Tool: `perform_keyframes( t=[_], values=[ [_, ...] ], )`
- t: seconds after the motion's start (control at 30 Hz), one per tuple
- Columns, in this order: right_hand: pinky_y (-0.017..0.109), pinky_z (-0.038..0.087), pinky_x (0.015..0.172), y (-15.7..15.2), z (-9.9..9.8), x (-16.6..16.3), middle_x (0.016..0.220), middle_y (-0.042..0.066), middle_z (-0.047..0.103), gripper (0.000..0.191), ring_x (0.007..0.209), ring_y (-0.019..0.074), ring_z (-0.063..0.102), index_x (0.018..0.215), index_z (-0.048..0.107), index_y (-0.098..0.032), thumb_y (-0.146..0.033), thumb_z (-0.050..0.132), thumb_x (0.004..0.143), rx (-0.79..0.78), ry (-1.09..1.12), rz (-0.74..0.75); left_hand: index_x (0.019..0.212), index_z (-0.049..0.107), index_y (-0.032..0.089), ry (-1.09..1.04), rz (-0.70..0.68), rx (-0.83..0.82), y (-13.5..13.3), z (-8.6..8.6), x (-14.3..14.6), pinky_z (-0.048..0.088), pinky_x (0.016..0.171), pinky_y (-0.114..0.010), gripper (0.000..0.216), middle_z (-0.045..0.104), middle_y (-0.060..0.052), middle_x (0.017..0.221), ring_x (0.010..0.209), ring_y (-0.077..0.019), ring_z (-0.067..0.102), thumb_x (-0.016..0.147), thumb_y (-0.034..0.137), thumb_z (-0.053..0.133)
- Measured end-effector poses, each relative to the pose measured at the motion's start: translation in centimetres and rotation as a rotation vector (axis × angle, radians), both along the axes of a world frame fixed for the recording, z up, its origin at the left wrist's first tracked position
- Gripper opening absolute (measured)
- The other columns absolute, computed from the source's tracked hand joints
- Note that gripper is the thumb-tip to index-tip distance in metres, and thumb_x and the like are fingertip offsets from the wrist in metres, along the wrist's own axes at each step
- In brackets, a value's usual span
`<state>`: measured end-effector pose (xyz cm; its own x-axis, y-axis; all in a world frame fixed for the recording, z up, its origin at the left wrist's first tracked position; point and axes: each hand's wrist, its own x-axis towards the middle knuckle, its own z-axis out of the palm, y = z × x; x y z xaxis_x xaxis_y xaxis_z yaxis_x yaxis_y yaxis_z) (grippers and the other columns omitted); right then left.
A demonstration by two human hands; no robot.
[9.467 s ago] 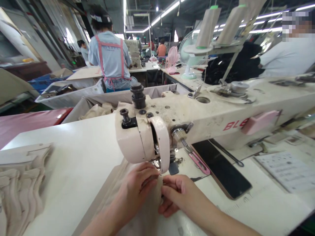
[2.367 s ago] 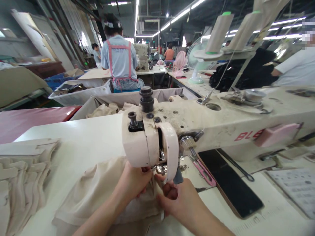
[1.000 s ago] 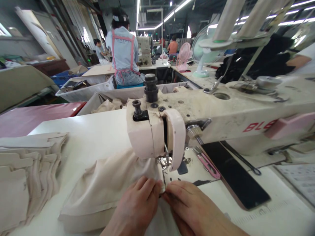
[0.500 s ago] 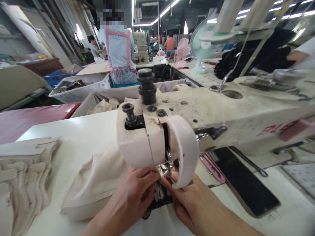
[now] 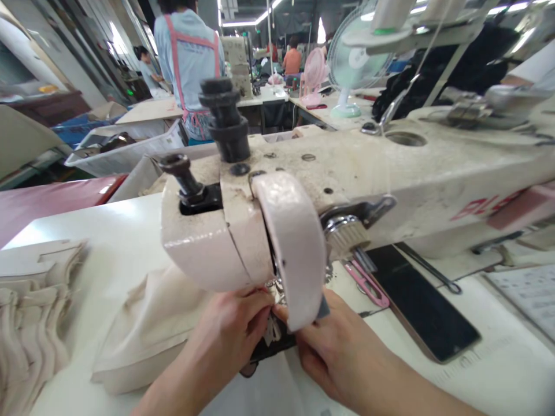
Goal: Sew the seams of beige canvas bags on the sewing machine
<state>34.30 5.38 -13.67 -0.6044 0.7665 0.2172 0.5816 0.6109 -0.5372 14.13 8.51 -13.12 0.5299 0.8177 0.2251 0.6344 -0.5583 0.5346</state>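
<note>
A white sewing machine (image 5: 208,248) fills the middle of the view, with its curved guard (image 5: 299,248) over the needle area. My left hand (image 5: 232,323) is closed, thumb and fingers pinched at the near side of the presser foot, on the edge of a beige fabric piece (image 5: 147,329). This fabric lies bunched on the table, left of the machine head. My right hand (image 5: 333,346) is also closed, fingers curled beneath the guard and close to my left fingertips. The guard hides most of its fingertips and whatever they grip.
Stacked beige fabric pieces (image 5: 34,312) lie at the left. Right of the needle are a pink thread snipper (image 5: 368,286), a black phone (image 5: 427,306) and a dark rod-like tool (image 5: 429,268). Bins, two fans and people at work stand behind the machine.
The view has shifted, so the machine head appears larger and further left. Both hands stay pinched at the needle area, and the beige fabric keeps much the same shape.
</note>
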Motion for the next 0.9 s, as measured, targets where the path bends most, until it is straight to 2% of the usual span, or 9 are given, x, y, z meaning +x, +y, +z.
perform_keyframes(
  t=[0.1, 0.17, 0.23, 0.47, 0.6, 0.7, 0.9],
  values=[
    [0.04, 0.047, 0.093, -0.05, 0.13, -0.06, 0.111, 0.009, 0.059, 0.038, 0.107, 0.0252, 0.05, 0.105, 0.06, -0.017, -0.002, 0.049, 0.071, 0.016, 0.002, -0.019, 0.071, 0.065, 0.018, -0.036, 0.019, 0.087, 0.13, 0.05, 0.19, 0.043, 0.056, -0.02, 0.02, 0.062, 0.0, 0.067, 0.06, -0.0116, 0.058, 0.079, 0.006, 0.051],
    [0.041, 0.048, 0.091, 0.0, 0.2, -0.05, 0.109, 0.009, 0.06, 0.032, 0.108, 0.026, 0.049, 0.096, 0.061, -0.018, -0.003, 0.049, 0.07, 0.038, -0.007, -0.02, 0.069, 0.066, 0.018, -0.07, 0.068, 0.199, -0.03, -0.21, 0.35, 0.043, 0.055, -0.019, 0.021, 0.062, 0.0, 0.064, 0.058, -0.0116, 0.057, 0.079, 0.008, 0.051],
    [0.042, 0.049, 0.09, 0.09, 0.2, -0.03, 0.106, 0.009, 0.06, 0.028, 0.109, 0.0265, 0.049, 0.09, 0.06, -0.018, -0.003, 0.049, 0.07, 0.05, -0.017, -0.01, 0.069, 0.068, 0.018, -0.08, 0.097, 0.24, -0.21, -0.33, 0.48, 0.044, 0.057, -0.019, 0.02, 0.064, 0.0, 0.066, 0.059, -0.0121, 0.059, 0.079, 0.009, 0.053],
    [0.043, 0.048, 0.09, 0.25, -0.13, -0.1, 0.109, 0.009, 0.057, 0.025, 0.108, 0.0261, 0.049, 0.088, 0.059, -0.019, -0.003, 0.047, 0.073, 0.064, -0.002, -0.019, 0.06, 0.065, 0.017, -0.063, 0.118, 0.128, 0.14, 0.31, 0.75, 0.035, 0.046, -0.016, 0.018, 0.056, 0.003, 0.052, 0.046, -0.0081, 0.05, 0.071, 0.006, 0.058],
    [0.043, 0.047, 0.09, 0.12, -0.24, -0.04, 0.106, 0.008, 0.057, 0.025, 0.106, 0.0258, 0.049, 0.093, 0.06, -0.019, -0.004, 0.048, 0.076, 0.077, 0.005, -0.017, 0.06, 0.066, 0.018, -0.019, 0.127, 0.097, 0.18, 0.42, 0.82, 0.034, 0.047, -0.017, 0.017, 0.058, 0.004, 0.053, 0.047, -0.0086, 0.051, 0.068, 0.003, 0.062],
    [0.043, 0.047, 0.09, 0.08, -0.19, -0.04, 0.105, 0.009, 0.057, 0.029, 0.106, 0.0258, 0.048, 0.1, 0.06, -0.018, -0.004, 0.048, 0.078, 0.065, 0.003, -0.017, 0.063, 0.066, 0.019, -0.02, 0.105, 0.088, 0.01, 0.35, 0.72, 0.037, 0.05, -0.018, 0.018, 0.063, 0.003, 0.058, 0.051, -0.0101, 0.055, 0.072, 0.004, 0.06],
    [0.043, 0.044, 0.096, 0.18, -0.15, 0.15, 0.114, 0.009, 0.056, 0.037, 0.11, 0.0254, 0.047, 0.107, 0.059, -0.019, -0.001, 0.046, 0.078, 0.007, 0.03, -0.003, 0.069, 0.063, 0.019, 0.048, 0.025, 0.251, -0.42, -0.25, 0.4, 0.045, 0.063, -0.025, 0.024, 0.065, -0.002, 0.076, 0.069, -0.0163, 0.06, 0.086, 0.011, 0.048]
  ],
)
